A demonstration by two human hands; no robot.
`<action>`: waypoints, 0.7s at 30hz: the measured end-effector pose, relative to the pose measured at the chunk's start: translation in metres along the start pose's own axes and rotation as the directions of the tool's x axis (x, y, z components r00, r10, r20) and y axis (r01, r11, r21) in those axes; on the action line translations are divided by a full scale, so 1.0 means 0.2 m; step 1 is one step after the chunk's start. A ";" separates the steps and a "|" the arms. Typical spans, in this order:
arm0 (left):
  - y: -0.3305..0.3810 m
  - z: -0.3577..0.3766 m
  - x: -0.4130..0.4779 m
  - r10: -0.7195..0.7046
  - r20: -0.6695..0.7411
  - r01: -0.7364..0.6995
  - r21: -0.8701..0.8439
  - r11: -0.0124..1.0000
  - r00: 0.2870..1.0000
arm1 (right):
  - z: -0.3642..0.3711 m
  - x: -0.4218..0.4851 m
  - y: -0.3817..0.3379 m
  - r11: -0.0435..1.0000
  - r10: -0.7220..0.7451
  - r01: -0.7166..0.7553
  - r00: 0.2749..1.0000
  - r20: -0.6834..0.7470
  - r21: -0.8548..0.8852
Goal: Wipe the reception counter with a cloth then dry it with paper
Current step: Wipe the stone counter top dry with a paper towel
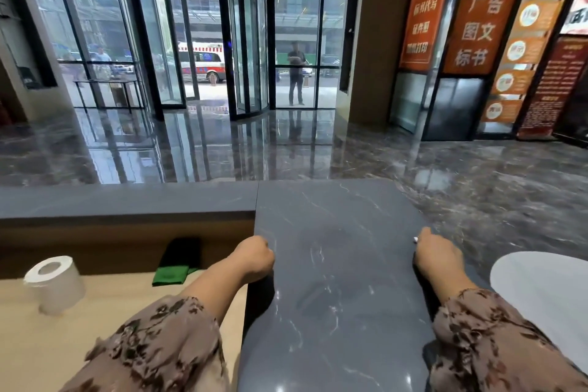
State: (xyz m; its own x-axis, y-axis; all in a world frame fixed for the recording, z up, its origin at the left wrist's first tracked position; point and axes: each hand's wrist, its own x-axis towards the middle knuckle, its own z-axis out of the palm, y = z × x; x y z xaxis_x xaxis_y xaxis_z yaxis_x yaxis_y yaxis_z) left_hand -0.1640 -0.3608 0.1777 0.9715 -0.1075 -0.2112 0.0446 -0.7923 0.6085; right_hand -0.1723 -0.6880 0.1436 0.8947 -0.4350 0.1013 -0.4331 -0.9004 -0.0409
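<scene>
Counter (334, 226): dark marble, centre.
Left hand (254, 256): on counter's left edge, fingers curled in.
Right hand (437, 253): on right edge, fingers curled in.
Cloth (178, 261): green, on desk (95, 296), left.
Paper roll (54, 283): upright, further left.

Lobby of a commercial building, seen from behind the front desk.
- Reception counter (334, 232): dark stone-look slab with pale veining, raised above a lower light-wood desk (127, 312) on the staff side.
- Floor (477, 175): polished dark marble, mirror-glossy, wide and open.
- Entrance: black-framed glass revolving door (203, 41), full-height glazing (305, 35) on both sides.
- Right wall: tall orange banners (486, 9) in Chinese advertising printing, graphics and tender documents.
- Outside: a paved forecourt, a white van with red stripes (203, 62), a person standing (296, 73) by the glass.
</scene>
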 end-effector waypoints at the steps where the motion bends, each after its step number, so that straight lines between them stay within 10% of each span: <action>1: 0.00 0.00 0.00 -0.008 -0.007 0.008 -0.009 1.000 1.000 | 0.00 0.01 0.05 0.999 0.041 -0.041 0.999 -0.009 0.005; 6: -0.01 0.01 -0.02 -0.056 -0.066 0.052 -0.060 0.997 0.996 | -0.02 -0.06 -0.01 0.993 0.090 -0.091 0.996 0.012 0.072; 21: -0.09 0.04 -0.11 -0.198 -0.020 0.167 -0.457 0.874 0.980 | -0.02 -0.68 -1.08 0.827 -0.541 0.525 0.841 0.027 0.202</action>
State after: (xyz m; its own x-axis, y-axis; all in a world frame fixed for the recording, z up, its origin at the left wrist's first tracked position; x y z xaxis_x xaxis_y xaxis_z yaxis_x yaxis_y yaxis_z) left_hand -0.1870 -0.3489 0.1656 0.9481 0.0635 -0.3115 0.3072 -0.4355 0.8462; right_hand -0.2020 -0.4345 0.1433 0.9894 0.1209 0.0808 0.1338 -0.9743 -0.1813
